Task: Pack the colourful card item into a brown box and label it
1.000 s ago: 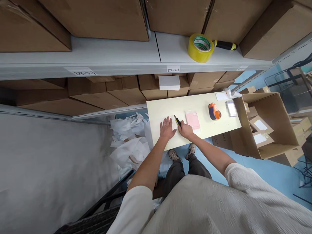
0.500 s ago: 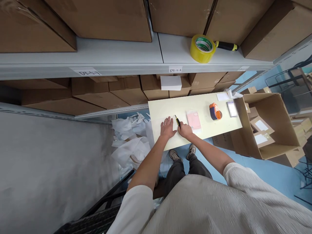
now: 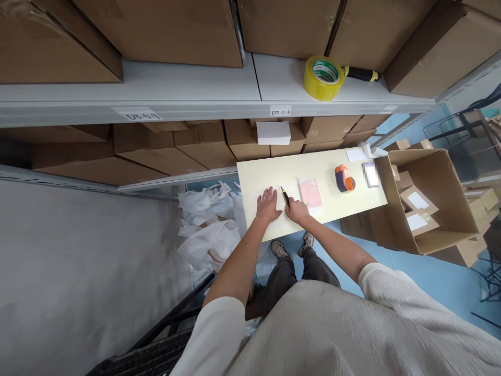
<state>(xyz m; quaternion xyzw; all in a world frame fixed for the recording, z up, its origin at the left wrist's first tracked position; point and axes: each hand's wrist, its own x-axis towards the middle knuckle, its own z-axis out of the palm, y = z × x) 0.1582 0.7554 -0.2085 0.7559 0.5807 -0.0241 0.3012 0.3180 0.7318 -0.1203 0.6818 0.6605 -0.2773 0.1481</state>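
Note:
My left hand (image 3: 268,204) lies flat with its fingers spread on a pale sheet at the left end of a cream table (image 3: 336,206). Right beside it, my right hand (image 3: 298,211) is closed round a small black and yellow utility knife (image 3: 285,196), whose tip points away from me. A pink flat packet (image 3: 309,191) lies just right of the knife. Further right stand an orange and blue tape dispenser (image 3: 344,178) and a small white item (image 3: 371,174).
Grey shelves (image 3: 188,94) loaded with cardboard boxes stand behind the table, with a yellow tape roll (image 3: 323,77) and a black-handled tool (image 3: 362,74) on the upper one. An open cardboard box (image 3: 430,201) stands at the right. Crumpled white paper (image 3: 207,230) lies on the floor at the left.
None apart from a small shift of the camera; both hands stay in place on the table.

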